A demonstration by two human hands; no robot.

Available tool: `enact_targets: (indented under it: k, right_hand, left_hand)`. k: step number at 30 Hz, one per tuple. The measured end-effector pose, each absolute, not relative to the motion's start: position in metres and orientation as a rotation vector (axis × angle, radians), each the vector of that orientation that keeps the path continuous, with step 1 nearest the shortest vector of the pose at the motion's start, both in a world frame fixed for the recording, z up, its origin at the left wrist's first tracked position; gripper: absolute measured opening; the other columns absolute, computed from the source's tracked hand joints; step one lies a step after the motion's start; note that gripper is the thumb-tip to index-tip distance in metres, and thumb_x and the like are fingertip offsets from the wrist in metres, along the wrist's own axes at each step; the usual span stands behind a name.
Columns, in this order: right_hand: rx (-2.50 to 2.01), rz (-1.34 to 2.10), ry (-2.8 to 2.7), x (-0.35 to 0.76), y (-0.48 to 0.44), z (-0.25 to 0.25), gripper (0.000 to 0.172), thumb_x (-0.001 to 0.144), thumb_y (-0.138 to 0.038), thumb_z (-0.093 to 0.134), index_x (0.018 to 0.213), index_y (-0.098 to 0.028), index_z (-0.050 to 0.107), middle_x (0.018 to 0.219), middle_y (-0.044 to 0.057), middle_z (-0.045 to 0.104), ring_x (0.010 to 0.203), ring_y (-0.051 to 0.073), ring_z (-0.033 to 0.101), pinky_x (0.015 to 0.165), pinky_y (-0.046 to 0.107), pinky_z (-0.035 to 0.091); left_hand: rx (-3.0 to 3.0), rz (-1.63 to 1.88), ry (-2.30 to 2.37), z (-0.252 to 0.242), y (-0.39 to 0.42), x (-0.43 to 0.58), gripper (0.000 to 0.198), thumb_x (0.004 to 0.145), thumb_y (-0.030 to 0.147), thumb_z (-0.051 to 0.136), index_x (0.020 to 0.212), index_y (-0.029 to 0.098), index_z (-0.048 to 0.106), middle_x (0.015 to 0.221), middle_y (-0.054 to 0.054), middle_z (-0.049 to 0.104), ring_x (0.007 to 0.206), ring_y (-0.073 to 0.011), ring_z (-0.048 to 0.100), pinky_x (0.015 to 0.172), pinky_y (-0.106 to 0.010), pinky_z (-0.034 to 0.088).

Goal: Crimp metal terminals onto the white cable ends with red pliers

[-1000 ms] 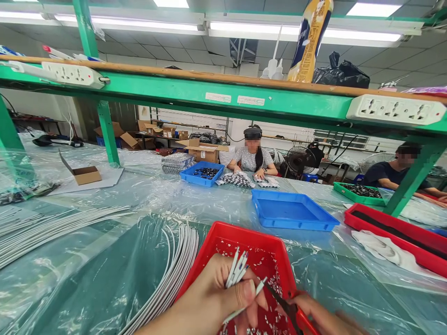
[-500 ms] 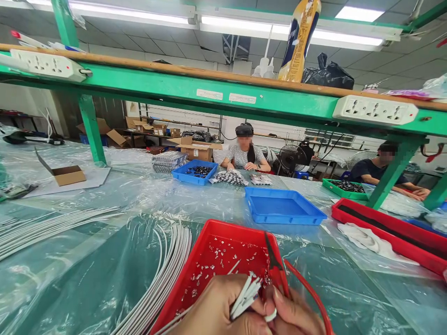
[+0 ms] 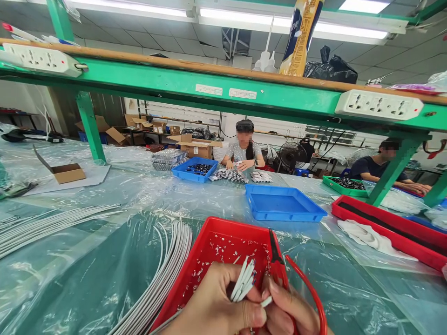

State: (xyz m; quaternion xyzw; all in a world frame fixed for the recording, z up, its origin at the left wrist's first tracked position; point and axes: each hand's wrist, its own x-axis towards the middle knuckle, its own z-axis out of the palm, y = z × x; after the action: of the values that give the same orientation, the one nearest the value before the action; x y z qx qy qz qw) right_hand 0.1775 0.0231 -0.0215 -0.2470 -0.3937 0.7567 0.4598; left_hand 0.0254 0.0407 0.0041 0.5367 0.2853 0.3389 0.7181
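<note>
My left hand (image 3: 213, 300) is closed round a bundle of white cables (image 3: 243, 281), whose cut ends stick up between thumb and fingers. Close against it on the right, my right hand (image 3: 291, 304) holds scissors (image 3: 277, 256) with dark blades pointing up and away and red looped handles. Its thumb and fingertips also pinch one white cable end (image 3: 266, 301) beside the left thumb. Both hands are over the near part of a red tray (image 3: 185, 265), where small whitish scraps (image 3: 223, 244) lie scattered. The lower part of the right hand's grip is hidden.
Long white cables (image 3: 164, 274) lie curved left of the tray, with more cables (image 3: 59, 225) farther left. A blue tray (image 3: 286, 204) stands beyond. At right is a long red tray (image 3: 391, 228) by a white cloth (image 3: 370, 235). A green shelf beam (image 3: 153, 81) crosses above. Two people sit opposite.
The bundle's cable ends now stand more upright in my left hand. The scissors have shifted slightly, still in my right hand. Across the table, a co-worker's hands have moved.
</note>
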Motion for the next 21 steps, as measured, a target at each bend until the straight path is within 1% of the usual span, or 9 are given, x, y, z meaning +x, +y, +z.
enact_targets:
  k: [2,6,8,10,12,14,16,18,21]
  right_hand:
    - [-0.535,1.864,-1.018,0.176,0.026,-0.023,0.050,0.072,-0.050,0.064,0.042,-0.018,0.040,0.043,-0.003,0.047,0.044,0.009,0.048,0.048,0.021,0.034]
    - [-0.555,1.742,-1.107,0.178,0.026,-0.021,0.034,0.073,-0.041,0.069,0.056,-0.017,0.051,0.040,-0.007,0.043,0.037,0.005,0.034,0.043,0.020,0.024]
    - [-0.532,1.806,-1.094,0.177,0.026,-0.019,0.038,0.068,-0.045,0.071,0.053,-0.018,0.048,0.040,-0.007,0.039,0.042,0.007,0.037,0.046,0.020,0.028]
    - [-0.506,1.869,-1.092,0.176,0.027,-0.017,0.045,0.067,-0.050,0.068,0.047,-0.019,0.042,0.040,-0.006,0.037,0.047,0.009,0.041,0.049,0.020,0.031]
    - [-0.484,1.877,-1.111,0.176,0.027,-0.015,0.049,0.073,-0.051,0.063,0.045,-0.019,0.040,0.038,-0.008,0.034,0.043,0.008,0.037,0.048,0.020,0.031]
    - [-0.563,1.792,-1.125,0.179,0.025,-0.012,0.045,0.076,-0.051,0.060,0.050,-0.017,0.046,0.038,-0.008,0.036,0.039,0.006,0.035,0.046,0.019,0.030]
    - [-0.721,1.646,-1.161,0.184,0.022,-0.010,0.037,0.072,-0.052,0.065,0.064,-0.017,0.055,0.040,-0.008,0.040,0.039,0.006,0.036,0.042,0.019,0.027]
    - [-0.905,1.474,-1.204,0.187,0.019,-0.010,0.036,0.067,-0.049,0.071,0.072,-0.016,0.059,0.045,-0.006,0.047,0.040,0.006,0.039,0.041,0.018,0.023]
    - [-0.918,1.451,-1.172,0.186,0.018,-0.010,0.034,0.067,-0.045,0.073,0.066,-0.014,0.059,0.042,-0.007,0.046,0.039,0.004,0.035,0.040,0.016,0.022]
  left_hand:
    - [1.228,0.683,0.528,0.002,0.043,0.025,0.039,0.058,0.049,0.075,0.061,0.014,0.060,0.055,0.002,0.053,0.049,-0.0093,0.045,0.050,-0.024,0.032]
    - [1.345,0.583,0.307,0.005,0.044,0.025,0.041,0.072,0.052,0.063,0.069,0.011,0.068,0.050,0.004,0.040,0.043,-0.0065,0.027,0.044,-0.025,0.015]
    - [1.331,0.543,0.293,0.009,0.043,0.024,0.041,0.073,0.053,0.063,0.068,0.012,0.068,0.051,0.005,0.036,0.044,-0.0068,0.024,0.045,-0.025,0.013]
    - [1.318,0.527,0.283,0.010,0.043,0.023,0.040,0.075,0.051,0.061,0.066,0.012,0.067,0.053,0.004,0.039,0.047,-0.0071,0.027,0.046,-0.024,0.014]
    - [1.303,0.544,0.280,0.007,0.044,0.024,0.039,0.076,0.049,0.061,0.065,0.012,0.066,0.056,0.002,0.045,0.049,-0.0070,0.033,0.045,-0.022,0.018]
    - [1.267,0.615,0.358,0.000,0.047,0.025,0.038,0.071,0.050,0.066,0.066,0.012,0.064,0.057,0.001,0.050,0.050,-0.0069,0.040,0.044,-0.020,0.023]
    - [1.232,0.674,0.477,-0.007,0.050,0.027,0.040,0.063,0.051,0.072,0.067,0.013,0.060,0.057,0.002,0.051,0.048,-0.0066,0.044,0.043,-0.018,0.028]
    - [1.217,0.687,0.553,-0.010,0.051,0.028,0.044,0.059,0.052,0.075,0.069,0.012,0.060,0.055,0.003,0.050,0.046,-0.0061,0.045,0.044,-0.018,0.033]
    - [1.240,0.687,0.531,-0.009,0.048,0.028,0.045,0.059,0.050,0.075,0.074,0.011,0.062,0.058,0.002,0.051,0.048,-0.0061,0.046,0.046,-0.018,0.036]
